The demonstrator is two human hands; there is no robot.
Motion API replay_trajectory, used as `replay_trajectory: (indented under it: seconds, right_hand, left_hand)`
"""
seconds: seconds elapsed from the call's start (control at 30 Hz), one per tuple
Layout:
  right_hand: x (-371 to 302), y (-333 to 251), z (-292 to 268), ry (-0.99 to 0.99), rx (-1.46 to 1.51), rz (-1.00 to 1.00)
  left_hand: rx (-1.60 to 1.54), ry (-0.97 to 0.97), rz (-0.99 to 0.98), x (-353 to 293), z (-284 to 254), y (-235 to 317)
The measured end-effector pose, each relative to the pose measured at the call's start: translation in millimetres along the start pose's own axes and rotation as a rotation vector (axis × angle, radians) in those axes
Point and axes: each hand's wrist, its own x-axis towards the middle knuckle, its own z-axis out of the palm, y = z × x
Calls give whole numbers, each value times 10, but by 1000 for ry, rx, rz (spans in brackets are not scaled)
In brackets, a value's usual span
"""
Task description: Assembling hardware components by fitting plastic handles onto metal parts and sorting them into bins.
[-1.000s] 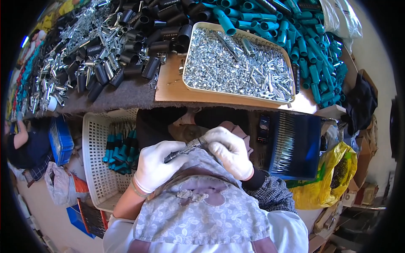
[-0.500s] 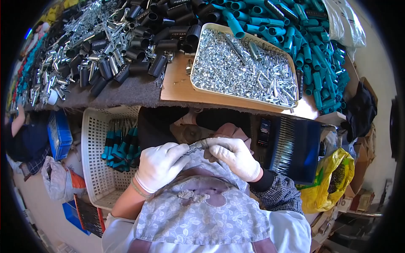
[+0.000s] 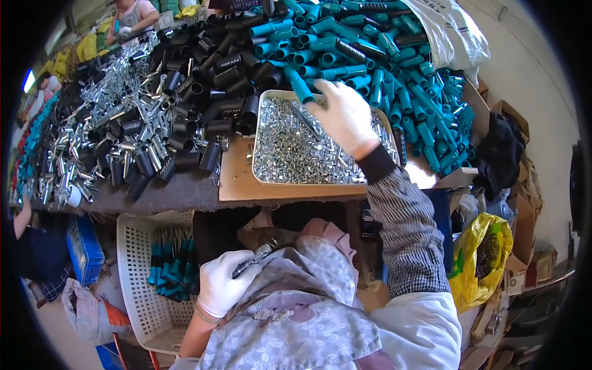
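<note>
White gloves cover both hands. In front of my apron, low and left of centre, my left hand (image 3: 222,285) is closed around a slim metal part (image 3: 254,261), silver and dark, whose far end sticks out past the fingers. My right hand (image 3: 346,120) is stretched over a cream-rimmed tray (image 3: 256,148) of small shiny metal pieces, its fingers apart and nothing seen in them. Close to those fingertips, a teal tube (image 3: 298,85) leans on the tray's far edge. Whether the fingers touch it I cannot tell.
Teal handles (image 3: 425,126) are heaped behind and right of the tray; black sleeves (image 3: 209,157) and silver parts (image 3: 68,163) lie left. Below the bench stands a white basket (image 3: 132,277) holding teal-handled tools (image 3: 172,262). A yellow bag (image 3: 481,265) is at right. Another person (image 3: 132,18) sits far left.
My right hand has left the metal part and reached forward and up over the tray. The left hand still grips the part, slightly lower. The whole view has shifted toward the bench.
</note>
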Motion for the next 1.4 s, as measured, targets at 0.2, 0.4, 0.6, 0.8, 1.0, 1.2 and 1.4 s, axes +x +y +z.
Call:
replay_trajectory:
  seconds: [0.2, 0.4, 0.6, 0.8, 1.0, 1.2, 1.4]
  right_hand:
    - [464, 95, 396, -179, -154, 81]
    - [314, 345, -684, 48, 183, 214]
    - [-272, 602, -851, -195, 150, 312]
    - [-736, 461, -692, -168, 365, 343]
    - [-1099, -221, -1253, -777, 833, 490]
    - [-1708, -357, -828, -982, 928, 382]
    - [-1637, -429, -681, -1129, 1092, 235]
  left_hand:
    - [-29, -27, -53, 26, -3, 30]
    - [-96, -38, -242, -8, -14, 1]
    - [-126, -53, -272, 29, 119, 4]
    - [-81, -101, -211, 77, 170, 40]
    - [-57, -94, -317, 47, 56, 27]
    - [-35, -269, -122, 165, 38, 59]
    - [-79, -328, 96, 114, 43, -25]
